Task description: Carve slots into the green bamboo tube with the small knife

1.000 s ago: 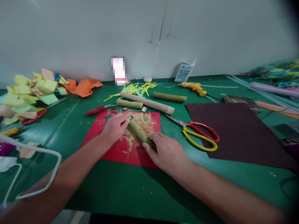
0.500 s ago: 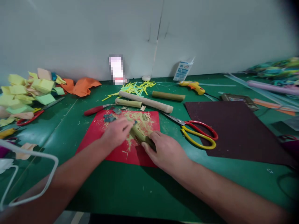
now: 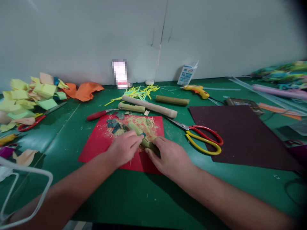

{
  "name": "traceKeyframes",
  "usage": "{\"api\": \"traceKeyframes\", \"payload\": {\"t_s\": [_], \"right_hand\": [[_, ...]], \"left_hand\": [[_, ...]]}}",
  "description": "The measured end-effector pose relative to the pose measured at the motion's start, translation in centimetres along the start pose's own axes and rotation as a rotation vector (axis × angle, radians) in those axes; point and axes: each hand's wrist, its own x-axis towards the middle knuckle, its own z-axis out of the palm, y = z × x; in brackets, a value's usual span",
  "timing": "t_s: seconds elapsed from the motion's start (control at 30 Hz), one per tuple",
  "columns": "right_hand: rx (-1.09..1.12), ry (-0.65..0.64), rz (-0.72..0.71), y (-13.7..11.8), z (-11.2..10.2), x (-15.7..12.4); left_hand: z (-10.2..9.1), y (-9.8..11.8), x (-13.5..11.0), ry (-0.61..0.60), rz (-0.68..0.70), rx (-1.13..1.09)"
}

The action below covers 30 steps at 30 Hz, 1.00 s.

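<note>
My right hand (image 3: 171,155) is wrapped round the near end of a bamboo tube (image 3: 133,127) with a slot cut in its side. My left hand (image 3: 125,147) pinches a small dark piece of sandpaper (image 3: 144,135) against the tube; its fingers hide most of the piece. Beneath them lies a red sheet (image 3: 92,150) dusted with pale shavings. Several dark sandpaper scraps (image 3: 112,124) rest at its upper left. A red-handled tool (image 3: 97,115) with a thin metal shaft lies just beyond the sheet's left corner.
Behind the sheet lie a long pale stick (image 3: 151,106), a short bamboo piece (image 3: 131,107), another bamboo tube (image 3: 172,100) and yellow-green strips (image 3: 140,92). To the right are scissors (image 3: 203,131), a dark sheet (image 3: 240,137) and a yellow glue gun (image 3: 198,91). Folded papers (image 3: 31,95) are piled left.
My left hand has slid down and right along the bamboo tube with the sandpaper, nearer my right hand. The tube's far end now shows. My right hand stays in place.
</note>
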Motion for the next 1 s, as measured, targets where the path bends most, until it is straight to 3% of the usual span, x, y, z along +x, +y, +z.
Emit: {"api": "traceKeyframes", "payload": {"t_s": [0.13, 0.27, 0.4, 0.53, 0.67, 0.83, 1.0], "right_hand": [[-0.008, 0.012, 0.025, -0.1, -0.1, -0.1], [0.000, -0.017, -0.004, 0.0, -0.1, -0.2], [-0.015, 0.006, 0.000, 0.1, -0.1, -0.2], [-0.015, 0.005, -0.014, 0.0, -0.1, -0.2], [-0.031, 0.021, -0.002, 0.0, -0.1, -0.2], [-0.054, -0.008, -0.037, -0.1, -0.2, -0.2], [-0.090, -0.007, -0.021, -0.1, -0.4, -0.1]], "left_hand": [[-0.1, 0.1, 0.0, 0.150, -0.069, 0.074], [0.0, 0.2, 0.1, -0.028, 0.007, 0.005], [0.1, 0.2, 0.2, 0.140, -0.071, 0.066], [0.1, 0.2, 0.1, -0.013, -0.007, -0.018], [-0.1, -0.1, 0.3, 0.156, -0.064, 0.056], [0.0, 0.4, -0.3, 0.028, 0.006, -0.036], [-0.5, -1.6, 0.1, 0.168, -0.088, 0.018]]}}
